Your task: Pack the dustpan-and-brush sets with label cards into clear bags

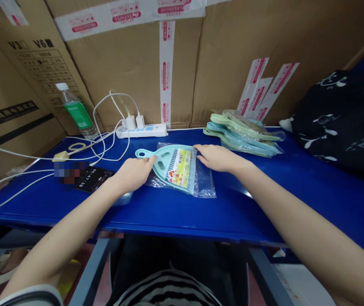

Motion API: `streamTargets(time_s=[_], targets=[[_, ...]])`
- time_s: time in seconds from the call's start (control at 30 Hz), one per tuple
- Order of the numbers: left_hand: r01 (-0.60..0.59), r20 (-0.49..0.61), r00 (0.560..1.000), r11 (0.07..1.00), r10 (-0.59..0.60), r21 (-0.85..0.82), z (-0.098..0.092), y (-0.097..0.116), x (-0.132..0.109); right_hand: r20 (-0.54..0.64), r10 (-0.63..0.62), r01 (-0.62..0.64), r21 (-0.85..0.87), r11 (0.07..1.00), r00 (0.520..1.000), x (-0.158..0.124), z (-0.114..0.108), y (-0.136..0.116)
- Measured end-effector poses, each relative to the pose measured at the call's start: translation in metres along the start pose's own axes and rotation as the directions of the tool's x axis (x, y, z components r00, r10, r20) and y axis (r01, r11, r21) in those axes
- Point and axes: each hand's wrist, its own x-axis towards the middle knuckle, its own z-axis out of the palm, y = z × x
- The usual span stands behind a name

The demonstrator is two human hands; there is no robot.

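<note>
A light blue dustpan (163,173) lies flat on the blue table, its handle with a hole pointing left. A small brush with grey-blue bristles and a colourful printed card (180,168) sit on it. A clear plastic bag (206,183) shows past its edges; I cannot tell whether the dustpan is inside or on top. My left hand (133,173) is closed on the dustpan beside the handle, thumb on top. At the far right corner, my right hand (215,157) pinches the dustpan's edge, with its fingers bent.
Several bagged green and blue dustpans (245,131) are stacked at the back right, near a dark patterned bag (344,127). To the left are a phone (94,179) showing a timer, white cables, a power strip (143,131) and a water bottle (79,114). Cardboard (131,63) walls the back.
</note>
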Motion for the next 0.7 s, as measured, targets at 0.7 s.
streamTargets(time_s=[0.7], targets=[[-0.01, -0.02, 1.0, 1.0, 0.01, 0.003, 0.0023, -0.0006, 0.0005, 0.005, -0.007, 0.007, -0.014, 1.0, 1.0, -0.0008, -0.0003, -0.0012]])
